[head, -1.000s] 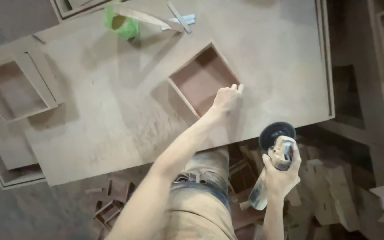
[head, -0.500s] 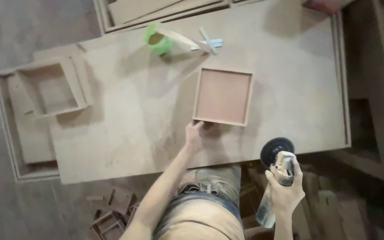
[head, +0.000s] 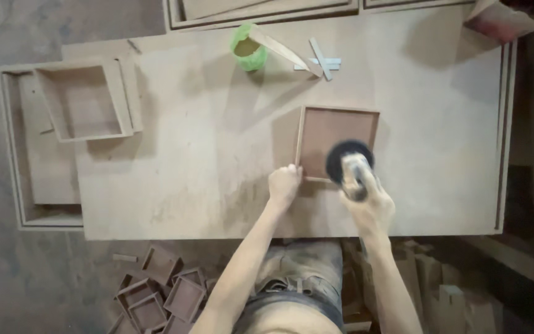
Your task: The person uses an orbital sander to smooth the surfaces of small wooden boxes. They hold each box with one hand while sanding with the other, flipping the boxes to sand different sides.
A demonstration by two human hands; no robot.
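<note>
Small square wooden tray (head: 332, 133) lies flat on the worktop (head: 205, 167), centre-right. Left hand (head: 284, 184) rests closed against the tray's near-left corner, bracing it. Right hand (head: 371, 201) grips a power sander (head: 352, 167); its dark disc overlaps the tray's near-right edge. Tray lies just ahead of both hands, the left one touching it.
</note>
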